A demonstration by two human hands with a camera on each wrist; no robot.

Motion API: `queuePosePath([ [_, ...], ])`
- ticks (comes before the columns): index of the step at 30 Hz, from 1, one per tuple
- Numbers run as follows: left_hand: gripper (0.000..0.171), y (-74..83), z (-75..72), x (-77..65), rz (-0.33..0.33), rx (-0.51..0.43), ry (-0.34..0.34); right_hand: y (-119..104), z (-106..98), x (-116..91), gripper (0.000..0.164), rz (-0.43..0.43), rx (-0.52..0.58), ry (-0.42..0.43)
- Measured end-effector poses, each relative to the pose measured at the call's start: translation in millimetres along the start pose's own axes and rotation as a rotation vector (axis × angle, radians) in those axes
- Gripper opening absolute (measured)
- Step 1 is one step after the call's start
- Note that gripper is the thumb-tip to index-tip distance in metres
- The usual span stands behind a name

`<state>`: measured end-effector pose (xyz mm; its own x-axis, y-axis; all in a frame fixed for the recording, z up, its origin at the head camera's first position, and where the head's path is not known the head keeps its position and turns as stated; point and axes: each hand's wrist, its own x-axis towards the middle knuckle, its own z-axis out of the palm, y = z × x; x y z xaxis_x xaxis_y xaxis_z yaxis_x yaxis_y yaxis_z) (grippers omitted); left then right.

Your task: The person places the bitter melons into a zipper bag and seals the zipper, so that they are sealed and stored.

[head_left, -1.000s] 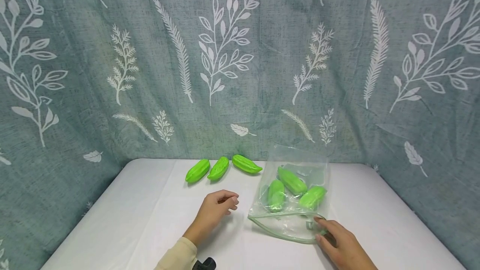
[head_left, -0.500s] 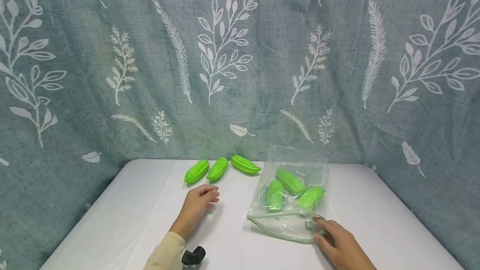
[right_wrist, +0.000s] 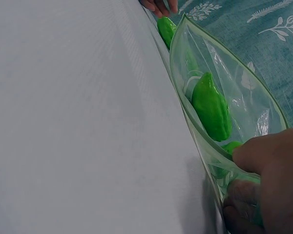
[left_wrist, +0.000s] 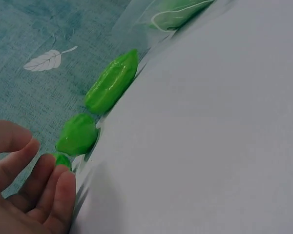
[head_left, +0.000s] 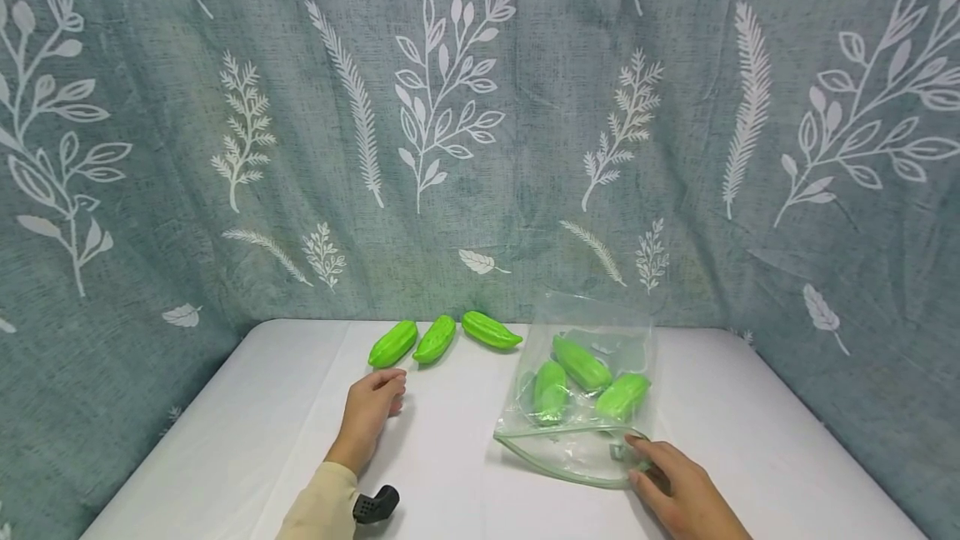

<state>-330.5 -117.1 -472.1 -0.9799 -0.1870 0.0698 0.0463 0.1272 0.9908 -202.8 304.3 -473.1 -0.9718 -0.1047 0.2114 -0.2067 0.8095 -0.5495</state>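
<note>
My left hand (head_left: pixel 369 411) hovers with loosely bent fingers and holds nothing, just in front of the leftmost bright green ribbed gourd (head_left: pixel 393 344). Two similar pieces lie to its right along the table's back, a middle gourd (head_left: pixel 435 339) and a right gourd (head_left: pixel 491 330). In the left wrist view the fingertips partly hide the nearest one. A clear zip bag (head_left: pixel 525 407) lies on the right with three green gourds inside, its mouth gaping toward me. My right hand (head_left: pixel 678 486) pinches the right side of its rim; the right wrist view shows fingers through the plastic (right_wrist: pixel 241 195).
A white cloth covers the table (head_left: pixel 247 440). Behind and along both sides hangs a grey-green curtain (head_left: pixel 525 148) printed with white leaves. A black device (head_left: pixel 377 505) sits at my left wrist, beside the cream sleeve (head_left: pixel 322 507).
My left hand has moved left, away from the bag and over to the leftmost gourd. The right hand keeps its hold on the bag's rim, and the gourds have stayed in place.
</note>
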Motion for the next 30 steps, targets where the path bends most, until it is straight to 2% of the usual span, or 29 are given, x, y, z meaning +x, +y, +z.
queuePosePath([
  [12,0.029,-5.1,-17.5,10.9,-0.043,0.028,0.115,2.4,0.1,-0.5,0.043,-0.046,-0.013,0.024],
  [16,0.031,-6.6,-19.5,14.3,-0.060,0.065,0.156,2.9,0.2,-0.8,0.043,-0.041,-0.010,0.017],
  [24,0.045,-8.4,-20.7,22.3,-0.059,0.060,0.177,3.2,0.0,-1.5,0.043,-0.045,-0.016,0.026],
  [30,0.048,-7.7,-18.6,30.5,-0.072,0.081,0.199,2.7,-0.1,-1.9,0.042,-0.049,-0.026,0.031],
])
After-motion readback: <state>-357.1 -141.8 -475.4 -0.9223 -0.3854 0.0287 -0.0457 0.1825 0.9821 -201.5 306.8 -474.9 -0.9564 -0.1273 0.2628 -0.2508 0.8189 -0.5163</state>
